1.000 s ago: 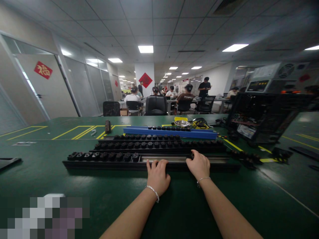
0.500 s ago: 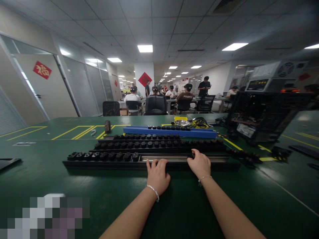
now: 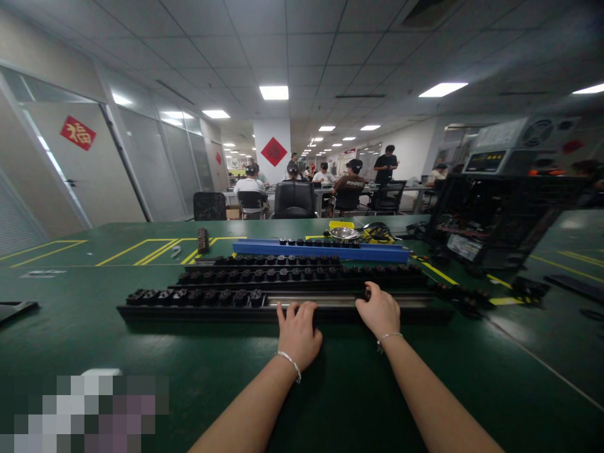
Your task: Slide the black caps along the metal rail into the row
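Across the table in front of me lies a long black rail (image 3: 189,313) with a bare metal strip (image 3: 335,302) along its channel. Several small black round parts (image 3: 225,297) sit in a row on its left stretch. Over the near wall of the rail, right of that row, my left hand (image 3: 299,333) has its fingers hooked, holding it. Farther right, my right hand (image 3: 381,311) pinches a small black round part (image 3: 367,294) between thumb and fingers at the rail's channel. Its lower side is hidden by the hand.
Behind lie more black rails (image 3: 302,275) with similar parts and a blue rail (image 3: 321,250). A short row of parts (image 3: 202,240) stands back left. A metal dish (image 3: 344,233) and an opened computer case (image 3: 500,214) are at the back right. People sit beyond the table.
My right hand has shifted very slightly to the right, still pinching the small black part. The left hand keeps its place on the rail.
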Demonstrator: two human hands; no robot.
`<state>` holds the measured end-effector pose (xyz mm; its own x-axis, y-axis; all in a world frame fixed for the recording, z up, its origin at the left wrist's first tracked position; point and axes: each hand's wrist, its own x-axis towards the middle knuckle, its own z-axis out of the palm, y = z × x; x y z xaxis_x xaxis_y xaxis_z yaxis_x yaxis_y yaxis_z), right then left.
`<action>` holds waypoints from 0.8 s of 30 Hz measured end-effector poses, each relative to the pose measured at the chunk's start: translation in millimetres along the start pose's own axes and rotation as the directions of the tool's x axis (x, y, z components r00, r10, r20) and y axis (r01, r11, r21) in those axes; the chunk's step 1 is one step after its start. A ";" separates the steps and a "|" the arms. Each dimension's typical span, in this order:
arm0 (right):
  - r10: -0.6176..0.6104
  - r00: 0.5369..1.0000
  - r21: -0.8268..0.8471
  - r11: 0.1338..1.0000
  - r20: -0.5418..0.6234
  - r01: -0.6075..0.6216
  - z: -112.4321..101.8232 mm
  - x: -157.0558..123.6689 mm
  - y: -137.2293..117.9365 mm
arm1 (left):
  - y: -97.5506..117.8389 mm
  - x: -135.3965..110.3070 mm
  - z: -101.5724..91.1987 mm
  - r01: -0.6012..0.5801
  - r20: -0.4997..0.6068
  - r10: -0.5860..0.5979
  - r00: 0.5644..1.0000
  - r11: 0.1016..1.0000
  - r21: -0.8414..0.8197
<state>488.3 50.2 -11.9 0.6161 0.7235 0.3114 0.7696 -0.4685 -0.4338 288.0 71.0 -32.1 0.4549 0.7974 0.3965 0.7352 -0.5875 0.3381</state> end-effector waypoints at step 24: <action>-0.031 0.999 -0.024 0.999 -0.007 0.031 -3.6 -2.1 6.8 | 0.9 0.3 -2.5 -0.001 0.009 0.000 1.000 1.000 0.010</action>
<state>492.8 43.7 -12.4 0.5928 0.7343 0.3308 0.7922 -0.4576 -0.4037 287.6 70.4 -29.5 0.4595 0.7983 0.3892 0.7399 -0.5865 0.3295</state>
